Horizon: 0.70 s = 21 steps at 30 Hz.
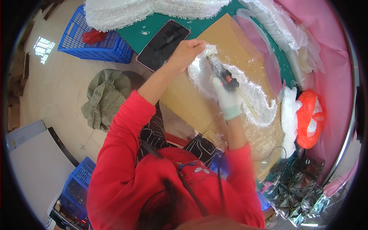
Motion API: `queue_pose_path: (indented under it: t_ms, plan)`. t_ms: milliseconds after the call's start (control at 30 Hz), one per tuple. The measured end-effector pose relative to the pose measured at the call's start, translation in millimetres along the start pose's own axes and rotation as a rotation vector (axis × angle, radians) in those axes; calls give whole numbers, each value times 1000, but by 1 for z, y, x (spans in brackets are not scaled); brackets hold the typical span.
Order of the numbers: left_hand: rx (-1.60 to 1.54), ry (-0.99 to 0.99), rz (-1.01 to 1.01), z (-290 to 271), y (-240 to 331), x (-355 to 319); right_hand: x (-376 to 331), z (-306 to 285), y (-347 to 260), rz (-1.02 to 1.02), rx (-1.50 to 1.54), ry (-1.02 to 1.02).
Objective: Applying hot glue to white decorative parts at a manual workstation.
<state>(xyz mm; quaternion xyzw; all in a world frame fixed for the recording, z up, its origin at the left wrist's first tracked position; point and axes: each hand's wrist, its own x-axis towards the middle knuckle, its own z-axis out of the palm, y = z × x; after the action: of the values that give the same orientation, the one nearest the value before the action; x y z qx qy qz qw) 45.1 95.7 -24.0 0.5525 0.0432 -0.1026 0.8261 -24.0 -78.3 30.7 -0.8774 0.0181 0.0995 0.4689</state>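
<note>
A white, fringed, curved piece (262, 102) with a curled end lies on a brown board (184, 101). Bare fingers of my left hand (186, 56) pinch together on the far end of this piece. My right hand (227, 99), in a white glove with a pale green cuff, is wrapped round a black hot glue gun (230, 82) with an orange mark. From the gun's rear sticks out a long, pale glue stick (249, 103). The nozzle points toward the fringe close to my left fingertips; whether it touches cannot be made out.
A dark-screened tablet (164, 45) lies on the green tabletop (132, 34) beside my left forearm. Stacks of white fringed pieces (184, 8) line the far edge. A blue basket (99, 51) stands at the left. At the right are a red plastic bag (308, 120) and black wrapping (297, 188).
</note>
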Motion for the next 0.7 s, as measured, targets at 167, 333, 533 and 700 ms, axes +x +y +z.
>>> queue_pose_path:
  t_ms: [167,333,533,700]
  plan:
    - [-15,-9,-2,0,-1,1,-1,3,-5,-59,114,41]
    - [-11,1,7,1,-1,0,2,5,-8,-77,69,86]
    - [-19,1,-19,-1,-1,0,-5,7,-6,-75,195,89]
    - [-5,6,1,0,0,-1,2,6,-2,25,128,38]
